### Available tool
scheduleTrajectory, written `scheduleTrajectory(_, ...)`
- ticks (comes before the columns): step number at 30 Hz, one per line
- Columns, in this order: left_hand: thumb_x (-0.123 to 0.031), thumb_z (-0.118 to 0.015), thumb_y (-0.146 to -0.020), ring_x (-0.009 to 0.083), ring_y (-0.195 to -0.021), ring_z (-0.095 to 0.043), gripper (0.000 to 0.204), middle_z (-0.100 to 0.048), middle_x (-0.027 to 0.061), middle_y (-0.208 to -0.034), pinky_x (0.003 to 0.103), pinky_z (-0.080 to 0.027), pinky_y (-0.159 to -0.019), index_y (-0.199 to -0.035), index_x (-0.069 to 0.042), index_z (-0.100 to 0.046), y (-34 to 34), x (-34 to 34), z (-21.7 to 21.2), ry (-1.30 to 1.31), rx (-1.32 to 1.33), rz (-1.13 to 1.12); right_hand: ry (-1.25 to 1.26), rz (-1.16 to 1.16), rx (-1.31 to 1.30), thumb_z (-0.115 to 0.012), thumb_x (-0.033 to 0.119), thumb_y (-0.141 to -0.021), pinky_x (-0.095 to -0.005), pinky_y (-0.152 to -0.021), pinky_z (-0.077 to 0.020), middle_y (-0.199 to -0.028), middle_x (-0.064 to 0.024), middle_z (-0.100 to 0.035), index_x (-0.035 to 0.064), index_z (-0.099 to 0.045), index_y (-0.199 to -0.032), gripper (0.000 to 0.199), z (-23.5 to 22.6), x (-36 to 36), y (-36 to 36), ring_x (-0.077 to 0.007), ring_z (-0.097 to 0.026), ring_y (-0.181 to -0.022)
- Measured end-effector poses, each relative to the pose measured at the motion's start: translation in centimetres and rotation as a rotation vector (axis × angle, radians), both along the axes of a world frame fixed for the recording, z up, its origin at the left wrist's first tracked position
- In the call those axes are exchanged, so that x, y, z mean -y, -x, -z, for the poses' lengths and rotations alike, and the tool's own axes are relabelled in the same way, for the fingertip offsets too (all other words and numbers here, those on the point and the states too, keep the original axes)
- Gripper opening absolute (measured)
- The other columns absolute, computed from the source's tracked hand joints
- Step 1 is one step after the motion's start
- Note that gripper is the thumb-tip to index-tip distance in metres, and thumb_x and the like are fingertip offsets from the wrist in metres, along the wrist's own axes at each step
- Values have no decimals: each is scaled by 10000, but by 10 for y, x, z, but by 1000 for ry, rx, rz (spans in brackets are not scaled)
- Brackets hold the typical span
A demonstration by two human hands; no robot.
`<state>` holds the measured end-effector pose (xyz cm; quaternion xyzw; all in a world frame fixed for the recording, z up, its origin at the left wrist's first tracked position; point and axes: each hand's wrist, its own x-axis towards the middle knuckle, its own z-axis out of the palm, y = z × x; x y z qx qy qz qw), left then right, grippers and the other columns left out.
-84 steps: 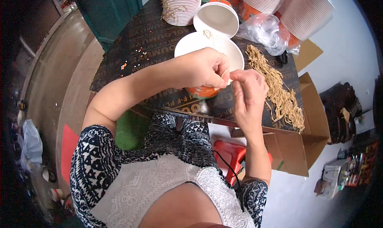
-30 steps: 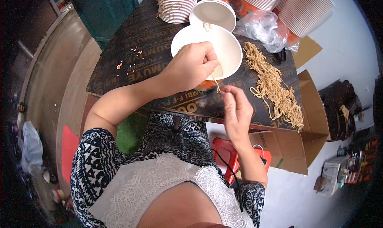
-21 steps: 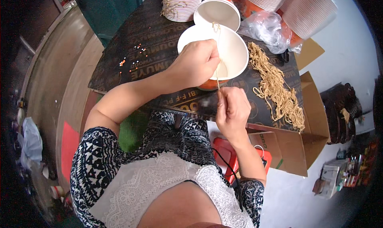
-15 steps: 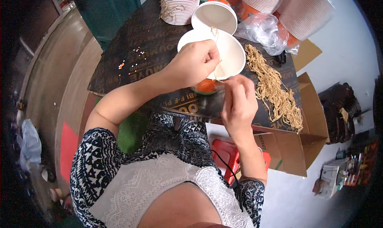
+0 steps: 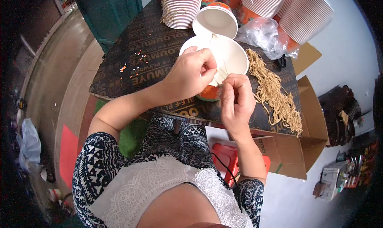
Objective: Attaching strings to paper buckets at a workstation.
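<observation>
My left hand (image 5: pixel 192 71) is pinched closed on a thin tan cord (image 5: pixel 222 71) over the white inside of a paper tub (image 5: pixel 236 54). Close by on the right, my right hand (image 5: pixel 238 100) pinches the same cord, at the tub's near rim. Between the two hands short, thin lengths of it show; the fingertips partly hide the rest. The tub has an orange outer wall and stands on the dark table. Behind it a second white paper tub (image 5: pixel 215 22) lies tipped with its mouth toward me.
A heap of loose tan cords (image 5: pixel 275 94) lies right of the tub. Stacked tubs (image 5: pixel 181 8) with cords around them stand at the back left. More stacks (image 5: pixel 305 14) and a clear plastic bag (image 5: pixel 263 36) are at the back right. Small beads (image 5: pixel 137 62) lie scattered left.
My left hand has turned a little and its fingers sit lower over the tub. The right hand has drawn in toward the left. The view has shifted slightly.
</observation>
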<state>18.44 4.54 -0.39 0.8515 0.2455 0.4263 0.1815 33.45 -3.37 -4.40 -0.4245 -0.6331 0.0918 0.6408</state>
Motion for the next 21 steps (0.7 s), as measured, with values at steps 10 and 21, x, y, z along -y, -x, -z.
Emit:
scheduleTrajectory(10,-76,-680,-775,231,-854,-609,151,-592,39,-828,617,-209,-1119,-893,-91,-587,14,17,-1,-429,-183,135,141,103,-181,-638,-25,-874,-282,-626,-469,-784,-99,-588,-25,-594,-885,45,2,2,10,-164,-580,-689)
scheduleTrajectory(21,-8,-651,-790,250,-794,-641,133,-624,55,-794,573,-240,-1140,-880,-71,-575,6,8,-8,-240,-56,189,166,-37,-43,-654,-24,-855,-264,-609,-454,-825,-83,-607,-15,-634,-904,54,-7,15,2,-135,-558,-669)
